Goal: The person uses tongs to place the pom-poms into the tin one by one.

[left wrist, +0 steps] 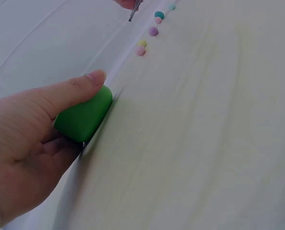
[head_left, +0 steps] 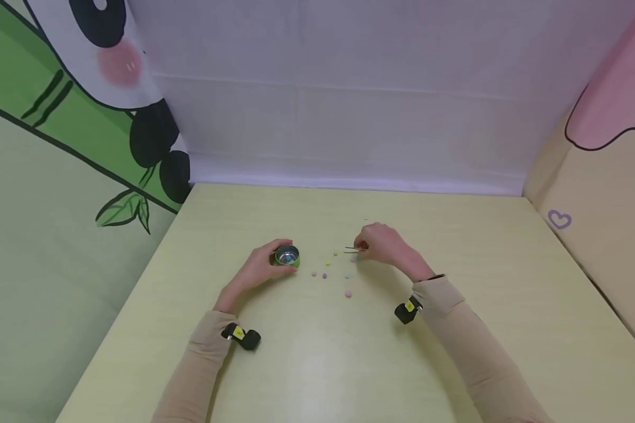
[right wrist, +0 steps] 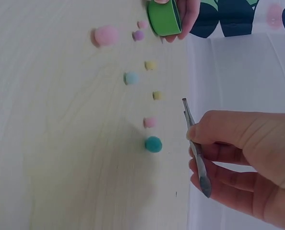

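My left hand (head_left: pixel 258 264) holds a small green cup (left wrist: pixel 87 115) with a shiny metal inside, thumb on one side and fingers on the other. Something bluish shows inside it in the head view. In my right hand (head_left: pixel 383 242) are metal tweezers (right wrist: pixel 198 160), pinched between thumb and fingers. Their tips stand slightly apart with nothing between them, above the table. Below them lie small pom-poms: a teal one (right wrist: pixel 153 144), a pink one (right wrist: pixel 149 122), two yellow ones (right wrist: pixel 157 95) and a light blue one (right wrist: pixel 131 78). The teal one is hidden in the head view.
Nearer the cup are a purple pom-pom (right wrist: pixel 138 35) and a small pink one (head_left: pixel 314 274). A larger pink pom-pom (head_left: pixel 348 294) lies toward me. The pale wooden table (head_left: pixel 317 364) meets a white cloth backdrop (head_left: pixel 349 129), with painted panels at both sides.
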The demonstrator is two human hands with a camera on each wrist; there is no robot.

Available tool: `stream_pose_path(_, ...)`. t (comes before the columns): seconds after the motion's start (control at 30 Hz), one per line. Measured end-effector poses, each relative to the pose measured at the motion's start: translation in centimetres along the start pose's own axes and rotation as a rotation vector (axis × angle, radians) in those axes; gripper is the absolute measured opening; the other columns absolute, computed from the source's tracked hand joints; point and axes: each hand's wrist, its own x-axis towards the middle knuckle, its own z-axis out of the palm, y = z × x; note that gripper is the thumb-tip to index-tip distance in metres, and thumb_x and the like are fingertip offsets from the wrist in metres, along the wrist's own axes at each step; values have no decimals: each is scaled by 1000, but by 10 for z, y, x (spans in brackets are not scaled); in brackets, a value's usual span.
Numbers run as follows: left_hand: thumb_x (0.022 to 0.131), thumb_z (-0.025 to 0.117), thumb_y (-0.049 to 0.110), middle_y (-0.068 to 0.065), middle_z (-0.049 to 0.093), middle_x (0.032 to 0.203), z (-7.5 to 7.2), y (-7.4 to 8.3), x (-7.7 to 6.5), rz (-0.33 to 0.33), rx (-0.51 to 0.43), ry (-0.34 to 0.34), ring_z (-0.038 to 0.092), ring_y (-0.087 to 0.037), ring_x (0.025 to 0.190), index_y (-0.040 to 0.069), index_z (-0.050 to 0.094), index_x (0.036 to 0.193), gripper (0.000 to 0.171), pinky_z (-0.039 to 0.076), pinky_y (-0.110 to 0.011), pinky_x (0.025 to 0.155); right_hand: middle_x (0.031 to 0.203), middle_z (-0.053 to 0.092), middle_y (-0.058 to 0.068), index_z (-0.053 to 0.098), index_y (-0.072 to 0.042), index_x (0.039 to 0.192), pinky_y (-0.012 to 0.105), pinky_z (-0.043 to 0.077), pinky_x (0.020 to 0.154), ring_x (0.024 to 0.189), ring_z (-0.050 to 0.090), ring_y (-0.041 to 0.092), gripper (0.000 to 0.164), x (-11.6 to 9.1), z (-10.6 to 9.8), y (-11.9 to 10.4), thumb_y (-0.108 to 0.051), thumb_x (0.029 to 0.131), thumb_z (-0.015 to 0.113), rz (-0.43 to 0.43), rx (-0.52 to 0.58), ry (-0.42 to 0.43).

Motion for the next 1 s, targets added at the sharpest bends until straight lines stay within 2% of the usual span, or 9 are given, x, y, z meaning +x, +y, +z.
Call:
stream_pose_path(0.2, 80, 83, 24, -19, 60, 137, -3, -3, -5, 2, 0, -14, 57, -37, 127, 6, 49, 143, 74, 46, -51, 109, 74, 65, 0, 76, -8, 88, 23, 35, 59, 67, 45, 12, 5, -9, 10, 7, -10, 86, 73, 45, 27, 16)
stream_pose_path(0.4, 81, 83, 25, -19, 59, 137, -6, -9, -10, 9, 16, -22, 57, -37, 126, 6, 49, 143, 74, 47, -51, 108, 77, 66, 1, 76, -8, 89, 24, 37, 61, 71, 47, 13, 9, -15, 20, 9, -5, 84, 69, 88, 40, 10)
stream_pose_path(0.67, 80, 83, 24, -18, 60, 137, -9, -13, -15, 11, 9, -34, 57, -36, 127, 7, 49, 143, 73, 47, -51, 108, 87, 72, 3, 77, -7, 96, 28, 49, 68, 76, 56, 14, 13, -20, 30, 5, -6, 86, 70, 137, 67, 0)
stream_pose_path(1.0, 80, 84, 24, -18, 60, 137, -14, -16, -21, 23, 10, -44, 58, -35, 125, 7, 50, 142, 73, 47, -49, 108, 84, 71, 1, 77, -9, 92, 24, 45, 65, 73, 54, 12, 8, -23, 43, -3, -9, 87, 71, 144, 78, 4)
